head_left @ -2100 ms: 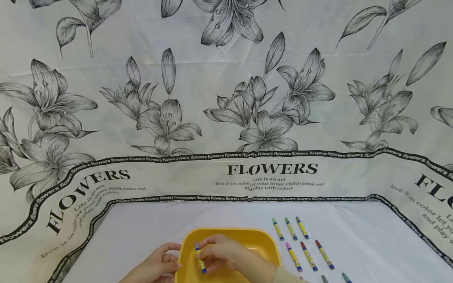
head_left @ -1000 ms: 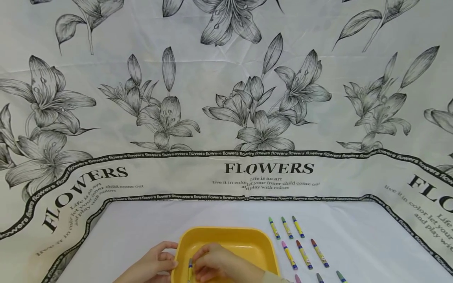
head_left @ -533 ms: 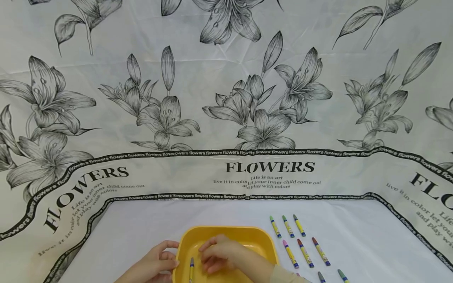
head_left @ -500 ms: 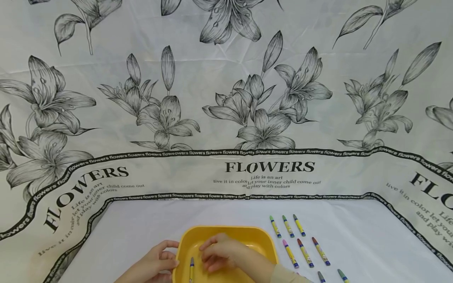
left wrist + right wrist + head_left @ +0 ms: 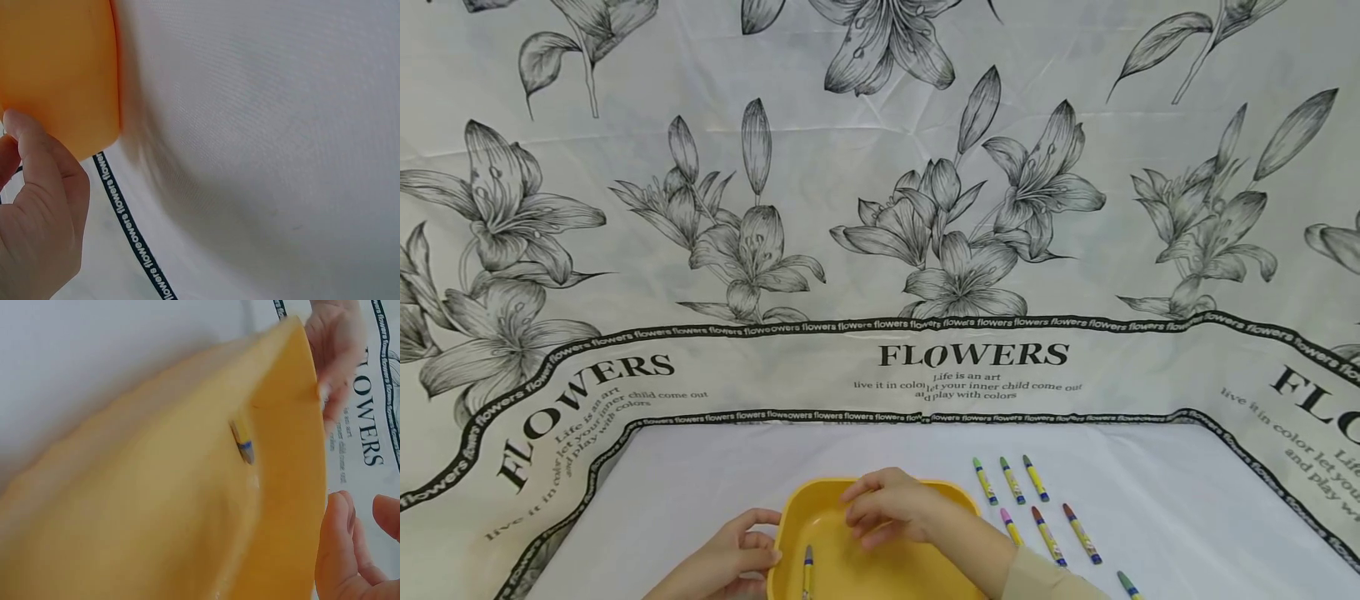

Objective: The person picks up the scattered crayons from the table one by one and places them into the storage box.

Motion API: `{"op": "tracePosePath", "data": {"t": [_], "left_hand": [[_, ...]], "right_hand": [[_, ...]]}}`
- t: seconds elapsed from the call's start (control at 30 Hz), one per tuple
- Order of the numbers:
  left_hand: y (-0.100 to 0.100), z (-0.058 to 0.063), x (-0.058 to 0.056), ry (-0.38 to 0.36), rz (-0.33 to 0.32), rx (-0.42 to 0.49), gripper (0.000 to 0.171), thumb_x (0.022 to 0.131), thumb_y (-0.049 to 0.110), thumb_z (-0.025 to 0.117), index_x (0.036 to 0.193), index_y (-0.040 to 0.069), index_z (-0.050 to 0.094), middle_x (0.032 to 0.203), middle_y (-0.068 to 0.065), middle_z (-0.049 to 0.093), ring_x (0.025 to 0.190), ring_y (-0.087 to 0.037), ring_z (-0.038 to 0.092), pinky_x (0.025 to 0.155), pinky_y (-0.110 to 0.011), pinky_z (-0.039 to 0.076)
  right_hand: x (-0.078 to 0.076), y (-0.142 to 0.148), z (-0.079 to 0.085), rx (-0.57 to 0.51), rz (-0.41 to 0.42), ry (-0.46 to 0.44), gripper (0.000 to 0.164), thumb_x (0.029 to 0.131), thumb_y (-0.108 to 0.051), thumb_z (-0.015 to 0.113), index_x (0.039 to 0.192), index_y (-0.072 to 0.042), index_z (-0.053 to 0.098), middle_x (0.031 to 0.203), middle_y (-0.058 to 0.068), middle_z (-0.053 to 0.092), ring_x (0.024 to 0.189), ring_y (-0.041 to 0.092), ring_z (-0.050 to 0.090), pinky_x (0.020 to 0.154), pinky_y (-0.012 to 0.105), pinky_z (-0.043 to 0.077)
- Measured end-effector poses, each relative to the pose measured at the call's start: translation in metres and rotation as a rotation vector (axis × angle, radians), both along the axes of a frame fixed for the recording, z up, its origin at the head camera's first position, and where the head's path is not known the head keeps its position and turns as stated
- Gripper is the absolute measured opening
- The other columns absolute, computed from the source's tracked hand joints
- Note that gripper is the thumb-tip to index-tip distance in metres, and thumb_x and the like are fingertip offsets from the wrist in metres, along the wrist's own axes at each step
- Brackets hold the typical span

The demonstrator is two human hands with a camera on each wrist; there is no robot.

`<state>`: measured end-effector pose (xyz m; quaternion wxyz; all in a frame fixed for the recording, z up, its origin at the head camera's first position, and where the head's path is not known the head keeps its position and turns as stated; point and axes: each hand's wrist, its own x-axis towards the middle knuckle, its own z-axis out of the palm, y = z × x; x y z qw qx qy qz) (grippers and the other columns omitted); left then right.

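Observation:
A yellow plastic tub [image 5: 811, 507] stands on the white cloth. My left hand [image 5: 726, 557] grips its left rim, with the thumb and fingers at the edge; the left wrist view shows that hand [image 5: 44, 206] against the tub's outer wall [image 5: 62, 69]. Inside, along the left side, lies one crayon [image 5: 808, 573] with a grey-blue tip and yellow wrapper. The right wrist view shows the same crayon [image 5: 242, 444], blurred. My right hand [image 5: 891, 510] hovers over the tub with loosely bent fingers and holds nothing, to the right of the crayon.
Right of the tub, crayons lie in rows: three green-tipped ones, such as this crayon [image 5: 1011, 481], then a pink crayon [image 5: 1011, 525] and two reddish-brown crayons, one here [image 5: 1081, 535]. Another green crayon [image 5: 1127, 585] lies at the lower edge. A flower-printed cloth [image 5: 970, 375] hangs behind.
My right hand lowered the grey-blue crayon into the tub, let go of it, then rose away and to the right. My left hand kept its grip on the rim.

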<state>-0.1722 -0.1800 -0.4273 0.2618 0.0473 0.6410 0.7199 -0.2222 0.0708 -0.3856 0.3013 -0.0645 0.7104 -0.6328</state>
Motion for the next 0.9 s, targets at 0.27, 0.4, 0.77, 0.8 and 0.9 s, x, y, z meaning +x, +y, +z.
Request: {"op": "tracePosePath", "data": {"t": [0.27,0.4,0.77,0.8,0.9], "left_hand": [[0.0,0.001,-0.001,-0.005,0.004,-0.006,0.049,0.086,0.002,0.059,0.128,-0.005,0.035,0.081,-0.004,0.058,0.066,-0.011,0.058,0.063,-0.024,0.054],[0.0,0.001,0.0,0.003,0.008,-0.019,0.049,0.086,0.002,0.058,0.128,-0.006,0.035,0.081,-0.005,0.058,0.065,-0.011,0.058,0.063,-0.024,0.054],[0.0,0.001,-0.001,-0.038,-0.009,-0.006,0.049,0.088,0.002,0.058,0.129,-0.004,0.033,0.086,-0.007,0.059,0.073,-0.015,0.062,0.07,-0.031,0.056],[0.0,0.001,-0.001,-0.037,-0.008,-0.005,0.049,0.088,0.002,0.057,0.13,-0.004,0.033,0.086,-0.007,0.059,0.073,-0.015,0.062,0.07,-0.03,0.056],[0.0,0.002,-0.001,-0.032,0.001,-0.011,0.048,0.087,0.001,0.058,0.128,-0.004,0.034,0.084,-0.006,0.059,0.071,-0.014,0.061,0.068,-0.029,0.055]], "right_hand": [[-0.011,0.02,0.016,-0.012,-0.018,0.027,0.033,0.082,-0.003,0.064,0.114,0.004,0.058,0.083,0.007,0.063,0.068,0.016,0.062,0.064,0.032,0.056],[-0.014,0.029,0.017,-0.031,-0.026,0.037,0.033,0.083,-0.002,0.063,0.114,0.004,0.057,0.083,0.008,0.064,0.07,0.018,0.064,0.066,0.034,0.056],[-0.023,0.06,0.026,-0.01,-0.056,0.048,0.037,0.084,-0.006,0.063,0.118,0.005,0.054,0.094,0.014,0.064,0.075,0.018,0.064,0.07,0.036,0.056],[-0.024,0.063,0.026,-0.004,-0.058,0.054,0.037,0.084,-0.006,0.063,0.119,0.005,0.054,0.094,0.013,0.064,0.076,0.019,0.064,0.07,0.036,0.056],[-0.027,0.072,0.027,0.01,-0.076,0.065,0.038,0.084,-0.006,0.062,0.12,0.005,0.053,0.09,0.011,0.065,0.077,0.019,0.064,0.07,0.035,0.056]]}}
